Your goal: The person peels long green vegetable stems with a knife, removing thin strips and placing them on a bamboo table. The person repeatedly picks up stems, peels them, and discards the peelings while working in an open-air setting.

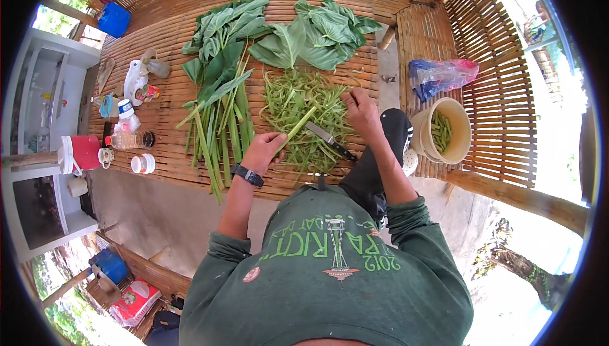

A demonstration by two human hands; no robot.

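My left hand [263, 149], with a black watch on its wrist, is closed around a long pale green stalk [298, 127] that slants up to the right over a heap of green peelings [298, 105]. My right hand [360, 110] rests on the right side of that heap, fingers bent, and I cannot tell if it pinches a strip. A black-handled knife [330, 141] lies on the peelings between the two hands, held by neither. A bundle of long leafy stalks [219, 92] lies to the left.
Broad green leaves [317, 35] lie at the back of the bamboo slat platform [171, 136]. A cream bucket [458, 131] with cut stalk pieces stands at right, a plastic bag [438, 74] behind it. Bottles, cups and a red jug [82, 152] crowd the left edge.
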